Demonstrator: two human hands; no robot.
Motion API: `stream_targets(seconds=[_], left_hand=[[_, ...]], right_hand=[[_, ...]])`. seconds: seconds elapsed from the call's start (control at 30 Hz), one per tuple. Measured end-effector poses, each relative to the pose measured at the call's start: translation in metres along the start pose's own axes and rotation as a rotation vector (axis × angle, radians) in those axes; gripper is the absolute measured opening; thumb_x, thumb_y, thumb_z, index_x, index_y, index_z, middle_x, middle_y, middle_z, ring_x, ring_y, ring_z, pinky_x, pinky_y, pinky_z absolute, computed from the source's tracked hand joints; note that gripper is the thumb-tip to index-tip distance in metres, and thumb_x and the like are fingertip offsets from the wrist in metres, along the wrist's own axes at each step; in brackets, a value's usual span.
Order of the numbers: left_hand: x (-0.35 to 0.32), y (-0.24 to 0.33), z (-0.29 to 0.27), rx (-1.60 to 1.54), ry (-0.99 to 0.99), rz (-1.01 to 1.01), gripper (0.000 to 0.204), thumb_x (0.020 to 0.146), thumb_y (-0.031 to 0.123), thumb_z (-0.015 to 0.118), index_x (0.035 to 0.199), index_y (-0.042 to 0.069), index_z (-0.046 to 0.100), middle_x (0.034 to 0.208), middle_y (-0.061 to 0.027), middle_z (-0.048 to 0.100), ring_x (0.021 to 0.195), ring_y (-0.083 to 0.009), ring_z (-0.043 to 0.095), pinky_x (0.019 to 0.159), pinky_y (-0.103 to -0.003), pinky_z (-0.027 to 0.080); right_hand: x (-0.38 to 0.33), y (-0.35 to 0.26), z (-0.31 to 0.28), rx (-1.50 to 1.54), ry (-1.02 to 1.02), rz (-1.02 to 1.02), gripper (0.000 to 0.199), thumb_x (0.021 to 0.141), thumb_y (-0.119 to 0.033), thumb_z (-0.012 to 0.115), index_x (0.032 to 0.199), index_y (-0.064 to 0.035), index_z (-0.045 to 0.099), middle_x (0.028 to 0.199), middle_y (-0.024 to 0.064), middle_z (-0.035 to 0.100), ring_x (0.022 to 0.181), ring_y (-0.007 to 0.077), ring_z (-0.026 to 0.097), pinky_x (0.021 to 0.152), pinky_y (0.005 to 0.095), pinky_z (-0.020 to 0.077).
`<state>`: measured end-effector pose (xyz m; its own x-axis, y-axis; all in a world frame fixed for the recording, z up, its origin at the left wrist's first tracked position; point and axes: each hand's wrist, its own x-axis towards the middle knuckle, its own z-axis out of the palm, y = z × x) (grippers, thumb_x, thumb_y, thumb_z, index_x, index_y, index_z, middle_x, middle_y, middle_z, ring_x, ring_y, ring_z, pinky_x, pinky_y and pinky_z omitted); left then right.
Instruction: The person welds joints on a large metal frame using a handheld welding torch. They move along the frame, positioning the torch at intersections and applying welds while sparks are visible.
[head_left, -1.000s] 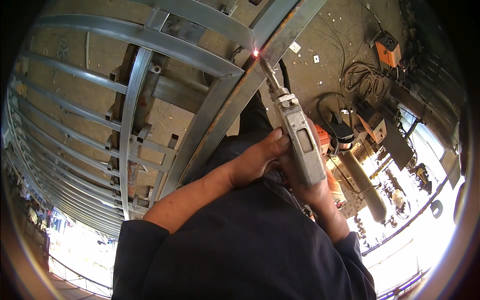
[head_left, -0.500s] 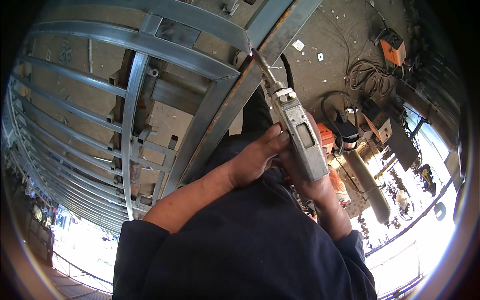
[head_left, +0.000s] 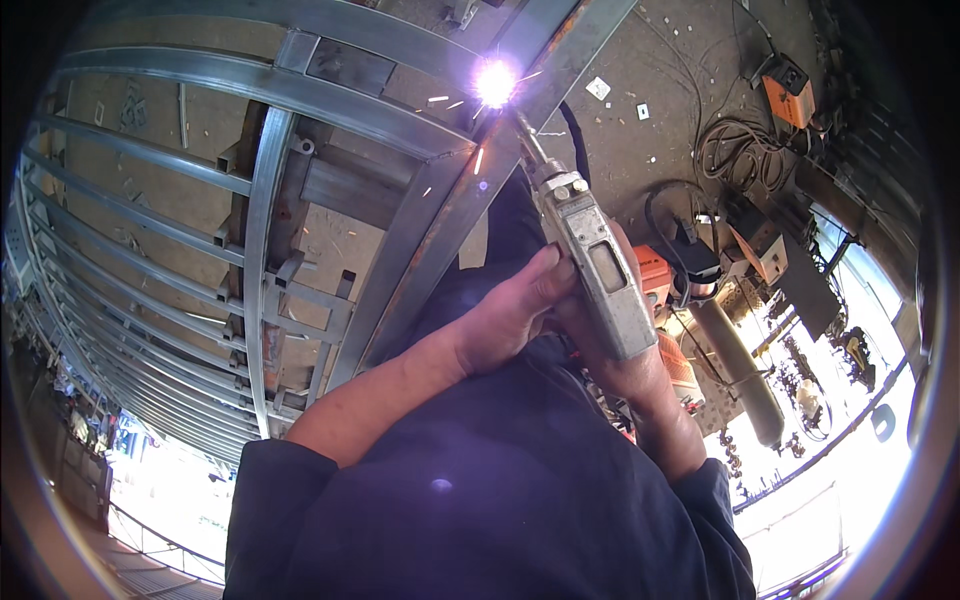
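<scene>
The welding torch is being held out in front of the person's dark shirt, its nozzle pointing away from the body, up and slightly to the left. The right hand is wrapping around it from beneath; its grip is closing on the torch body, which is covering most of the fingers. The left hand is reaching across from the left, and its thumb is lying just beside the torch's left side; its fingers are hiding from view, so how far that grip is closing cannot be told.

Beyond the hands, a rust-streaked beam is running diagonally past the nozzle. A violet-white glow is burning just off the nozzle end, covering the joint there, and sparks are scattering around it. A grey metal frame is spreading leftward from the beam, with slim bars running side by side.

Farther off, pale square pieces are lying on the floor. To the right, a long cylinder is slanting near an orange casing, and a coiled cable is lying near an orange-and-black box.
</scene>
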<state>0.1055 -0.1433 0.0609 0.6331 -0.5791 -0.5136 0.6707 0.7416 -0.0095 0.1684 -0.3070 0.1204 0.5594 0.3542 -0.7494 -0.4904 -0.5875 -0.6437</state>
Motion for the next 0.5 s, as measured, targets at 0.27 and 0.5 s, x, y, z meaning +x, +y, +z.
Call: stream_targets(seconds=[0.27, 0.5], left_hand=[[-0.001, -0.003, 0.001, 0.0, -0.005, 0.038, 0.079, 0.105, 0.062, 0.054, 0.162, 0.013, 0.03, 0.151, -0.009, 0.052, 0.137, -0.0224, 0.054, 0.114, -0.047, 0.044], [0.0, -0.007, -0.002, -0.001, -0.028, 0.02, 0.08, 0.105, 0.062, 0.054, 0.163, 0.013, 0.027, 0.153, -0.0092, 0.05, 0.141, -0.0234, 0.05, 0.116, -0.048, 0.042]], right_hand=[[-0.001, 0.003, 0.002, 0.059, 0.016, -0.034, 0.089, 0.088, -0.013, 0.08, 0.161, -0.0027, 0.029, 0.14, 0.0223, 0.062, 0.12, 0.0351, 0.071, 0.097, 0.0419, 0.0579], [-0.005, 0.01, 0.002, 0.068, 0.008, 0.041, 0.088, 0.088, -0.009, 0.079, 0.161, -0.0028, 0.03, 0.145, 0.0234, 0.059, 0.124, 0.0358, 0.069, 0.098, 0.0422, 0.0572]])
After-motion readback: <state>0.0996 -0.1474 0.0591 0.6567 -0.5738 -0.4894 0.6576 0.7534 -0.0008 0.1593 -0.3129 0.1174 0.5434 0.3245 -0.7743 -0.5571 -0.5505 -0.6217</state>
